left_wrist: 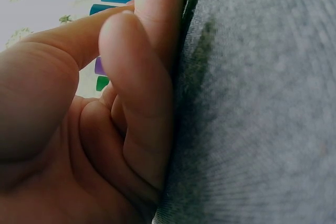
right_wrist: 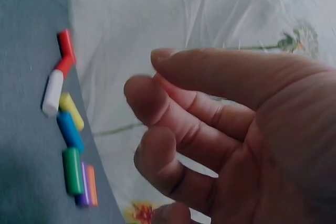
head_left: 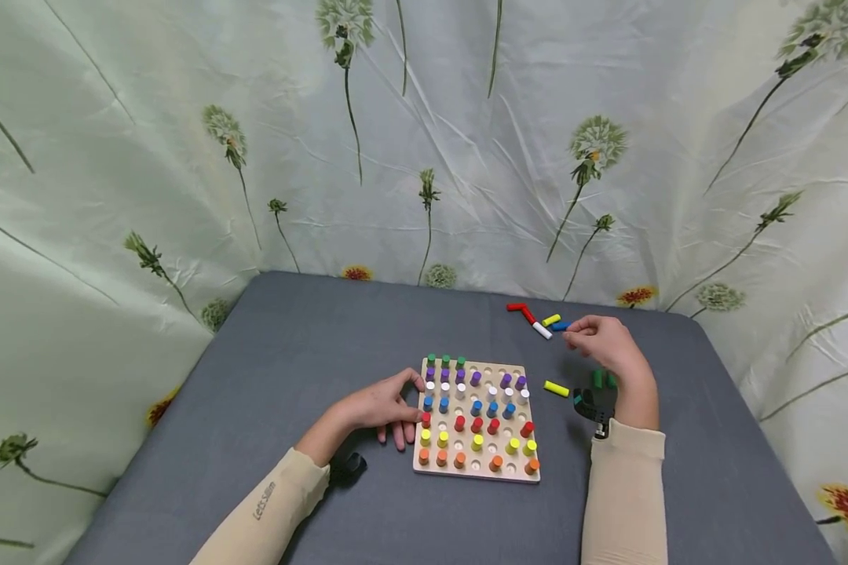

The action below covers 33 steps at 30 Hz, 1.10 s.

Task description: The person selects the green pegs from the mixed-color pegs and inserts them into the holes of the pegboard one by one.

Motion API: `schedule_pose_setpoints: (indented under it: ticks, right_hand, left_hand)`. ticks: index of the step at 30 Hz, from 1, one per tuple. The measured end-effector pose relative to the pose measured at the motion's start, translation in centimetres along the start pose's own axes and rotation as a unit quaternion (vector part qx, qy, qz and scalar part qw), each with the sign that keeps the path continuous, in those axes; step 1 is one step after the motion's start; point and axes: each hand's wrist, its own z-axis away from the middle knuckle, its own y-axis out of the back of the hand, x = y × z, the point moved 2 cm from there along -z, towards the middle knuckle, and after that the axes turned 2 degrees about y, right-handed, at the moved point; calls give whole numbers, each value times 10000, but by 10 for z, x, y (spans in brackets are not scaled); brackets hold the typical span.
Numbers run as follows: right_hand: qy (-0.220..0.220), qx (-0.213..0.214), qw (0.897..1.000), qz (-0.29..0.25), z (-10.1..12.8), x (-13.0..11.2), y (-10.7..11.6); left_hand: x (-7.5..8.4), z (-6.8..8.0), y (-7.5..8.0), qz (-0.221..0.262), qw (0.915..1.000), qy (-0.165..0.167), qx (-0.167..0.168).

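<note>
A square wooden pegboard [head_left: 477,472] stands on the table with rows of coloured pegs in several of its holes. My left hand [head_left: 378,408] touches the board's left edge, thumb and a finger spread apart, its other fingers low by the table. One fingertip is beside the red peg [head_left: 426,421]. My right hand [head_left: 608,345] hovers right of the board, fingers loosely bent, by the blue peg [head_left: 560,326]. In the right wrist view nothing shows between its thumb and fingertips. A yellow peg [head_left: 557,388] lies between the board and this hand.
Behind lie red pegs [head_left: 516,307], a white peg [head_left: 542,330] and another yellow peg [head_left: 551,320]. Green pegs [head_left: 597,378] are partly hidden by my right wrist. In the right wrist view, purple and orange pegs [right_wrist: 92,184] lie beside a green one. A flowered curtain [head_left: 396,220] borders the table.
</note>
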Motion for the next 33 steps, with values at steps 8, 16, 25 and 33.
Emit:
schedule_pose_setpoints:
  ticks: [8,16,25,33]
  right_hand:
    - [-955,114,9923,778,1,27,11]
    - [-1710,-272,9781,1158,7,45,17]
    - [-2005,-441,9708,1244,-1,59,13]
    - [-2266,-574,9616,1436,-6,65,5]
  left_hand:
    - [1,1,1,-44,10000,34,15]
    - [1,1,0,-53,10000,50,6]
    - [3,0,0,-58,9999,78,34]
    - [1,0,-1,-52,9999,76,57]
